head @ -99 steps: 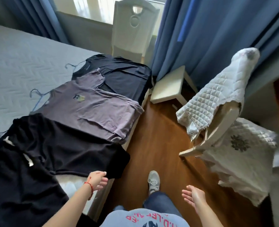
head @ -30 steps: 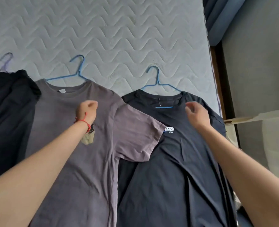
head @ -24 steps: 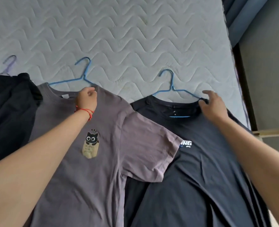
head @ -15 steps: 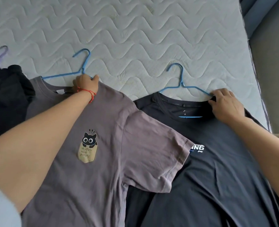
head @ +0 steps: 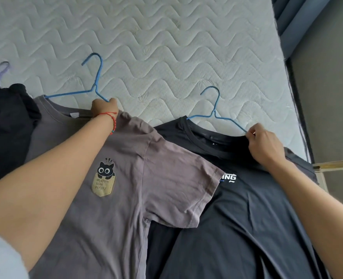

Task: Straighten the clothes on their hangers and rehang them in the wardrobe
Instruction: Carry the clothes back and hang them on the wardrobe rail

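Shirts on bed: grey tee (head: 126,178) at 9 o'clock, dark tee (head: 237,218) at 3. Left hand (head: 104,107) grip closed on its blue hanger (head: 92,85); right hand (head: 264,146) pinches second hanger (head: 215,113). Risk: overlapping grey sleeve drags, collars slip off wire when lifted.

Pale quilted mattress (head: 166,47) with wavy stitching, grey T-shirt (head: 126,178) on a blue hanger (head: 94,85) lying flat on it, dark T-shirt (head: 237,218) on another blue hanger (head: 214,109) beside it (grey sleeve overlapping), black garment (head: 3,127) at left, lilac hanger hook (head: 0,71).
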Motion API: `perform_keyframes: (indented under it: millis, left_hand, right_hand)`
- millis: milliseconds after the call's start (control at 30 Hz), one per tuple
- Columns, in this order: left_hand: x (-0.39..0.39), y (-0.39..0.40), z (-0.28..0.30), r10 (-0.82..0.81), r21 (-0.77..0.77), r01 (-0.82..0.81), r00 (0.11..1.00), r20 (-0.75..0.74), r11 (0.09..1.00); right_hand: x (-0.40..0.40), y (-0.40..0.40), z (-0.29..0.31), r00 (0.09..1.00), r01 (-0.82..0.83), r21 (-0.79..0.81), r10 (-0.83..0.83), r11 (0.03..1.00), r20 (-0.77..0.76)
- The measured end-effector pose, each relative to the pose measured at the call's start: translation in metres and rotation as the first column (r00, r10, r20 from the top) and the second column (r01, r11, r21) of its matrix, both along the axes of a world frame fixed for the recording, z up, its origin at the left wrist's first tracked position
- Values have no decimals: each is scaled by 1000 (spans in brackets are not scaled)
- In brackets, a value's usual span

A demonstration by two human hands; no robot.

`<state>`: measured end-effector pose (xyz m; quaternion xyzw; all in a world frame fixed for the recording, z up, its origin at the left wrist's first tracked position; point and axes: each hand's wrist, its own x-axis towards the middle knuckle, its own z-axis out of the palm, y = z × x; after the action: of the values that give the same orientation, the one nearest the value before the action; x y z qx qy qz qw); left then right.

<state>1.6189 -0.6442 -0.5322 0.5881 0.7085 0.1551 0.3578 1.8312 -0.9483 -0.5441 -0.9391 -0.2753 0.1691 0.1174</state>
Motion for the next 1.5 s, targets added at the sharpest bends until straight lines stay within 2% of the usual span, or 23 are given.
perform_keyframes:
  millis: [100, 367, 600, 800, 967, 1167, 1267, 1333, 1400, 1500]
  left_hand:
    - [-14, -9, 14, 31, -11, -30, 997, 75, 999]
    - [-23, -84, 119, -23, 67, 19, 998, 57, 998]
    - [-22, -139, 218, -105, 171, 70, 972, 208, 983]
    - [-8, -181, 330, -171, 238, 64, 870, 463, 969]
    - [-21, -206, 403, -177, 265, 28, 811, 557, 964]
    - [-64, -220, 497, -313, 446, 19, 739, 597, 895]
    - [-101, -223, 541, -370, 532, 3, 721, 586, 847]
    - [-130, -224, 561, -391, 575, -12, 722, 571, 818]
    - [-160, -226, 574, -391, 596, -33, 726, 566, 802]
    - [-205, -227, 584, -364, 582, -74, 714, 598, 810]
  right_hand:
    - [-12, -7, 26, 996, 22, 11, -21, 1000, -84]
    - [-43, -20, 133, 953, 139, 259, -58, 956, -298]
    - [-46, -49, 243, 963, 188, 374, -96, 908, -251]
    - [-50, -73, 354, 977, 177, 465, -98, 867, -190]
    - [-64, -84, 452, 980, 155, 581, -48, 799, -195]
    - [-97, -77, 544, 919, 260, 697, 51, 668, -392]
    - [-121, -64, 570, 834, 306, 678, 155, 668, -529]
    - [-142, -53, 583, 763, 281, 684, 276, 674, -585]
    - [-166, -44, 595, 721, 211, 706, 380, 676, -579]
    - [-200, -31, 605, 711, 129, 746, 464, 653, -529]
